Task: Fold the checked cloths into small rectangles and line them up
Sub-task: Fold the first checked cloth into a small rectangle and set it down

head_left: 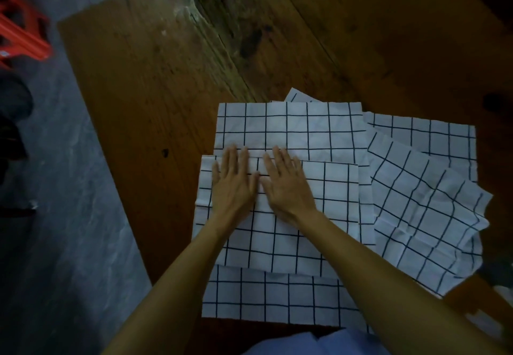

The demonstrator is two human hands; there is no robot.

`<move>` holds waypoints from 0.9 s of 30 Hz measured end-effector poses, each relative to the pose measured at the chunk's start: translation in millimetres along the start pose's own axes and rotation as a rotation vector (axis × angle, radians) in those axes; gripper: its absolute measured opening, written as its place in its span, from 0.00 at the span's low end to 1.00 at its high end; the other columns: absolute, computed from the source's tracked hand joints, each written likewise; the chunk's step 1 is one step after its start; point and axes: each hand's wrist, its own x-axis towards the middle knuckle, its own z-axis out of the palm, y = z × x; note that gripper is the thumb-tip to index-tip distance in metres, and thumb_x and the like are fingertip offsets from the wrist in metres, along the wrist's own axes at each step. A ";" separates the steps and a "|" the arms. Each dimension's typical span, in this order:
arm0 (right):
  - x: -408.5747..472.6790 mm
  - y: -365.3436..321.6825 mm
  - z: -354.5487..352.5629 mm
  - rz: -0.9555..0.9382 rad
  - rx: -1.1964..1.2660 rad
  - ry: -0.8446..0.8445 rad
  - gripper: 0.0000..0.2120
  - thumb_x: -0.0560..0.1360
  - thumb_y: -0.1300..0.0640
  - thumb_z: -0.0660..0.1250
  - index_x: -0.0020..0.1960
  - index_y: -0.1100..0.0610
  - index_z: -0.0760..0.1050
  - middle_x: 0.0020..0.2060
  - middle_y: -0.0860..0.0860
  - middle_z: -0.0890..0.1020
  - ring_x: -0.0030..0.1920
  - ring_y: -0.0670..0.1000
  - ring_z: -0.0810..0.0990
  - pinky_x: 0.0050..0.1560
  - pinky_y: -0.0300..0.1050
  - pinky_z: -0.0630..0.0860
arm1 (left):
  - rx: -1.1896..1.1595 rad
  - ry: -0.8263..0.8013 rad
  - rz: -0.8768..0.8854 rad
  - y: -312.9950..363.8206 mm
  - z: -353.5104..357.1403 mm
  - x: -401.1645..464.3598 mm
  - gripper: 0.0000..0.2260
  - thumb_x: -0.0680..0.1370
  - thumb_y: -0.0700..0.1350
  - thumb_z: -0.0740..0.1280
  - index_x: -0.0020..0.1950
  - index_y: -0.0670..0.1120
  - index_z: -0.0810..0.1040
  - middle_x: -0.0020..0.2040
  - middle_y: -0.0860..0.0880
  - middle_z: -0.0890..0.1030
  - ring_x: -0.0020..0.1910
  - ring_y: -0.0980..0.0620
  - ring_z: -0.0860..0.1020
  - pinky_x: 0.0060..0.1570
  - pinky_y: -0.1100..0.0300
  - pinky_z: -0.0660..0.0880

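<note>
Two hands are laid flat, side by side, on the folded checked cloth (280, 210): the left hand (233, 182) and the right hand (286, 182), fingers straight and slightly spread, nothing gripped. The cloth is spread at the near edge of the wooden table (155, 82), over other checked cloths (422, 188) fanned out to the right.

I see a worn wooden surface (166, 91), stained along its plank seams, carrying white checked cloths (291, 130): one part-folded in front of me, more overlapping loosely to its right (422, 188)
</note>
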 end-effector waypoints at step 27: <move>-43.9 73.4 -11.8 0.288 -0.111 0.165 0.30 0.80 0.42 0.43 0.78 0.55 0.49 0.78 0.54 0.46 0.77 0.53 0.41 0.75 0.52 0.36 | -0.010 0.057 0.075 -17.5 -7.4 1.5 0.28 0.80 0.60 0.40 0.77 0.50 0.41 0.77 0.46 0.39 0.76 0.49 0.37 0.72 0.48 0.32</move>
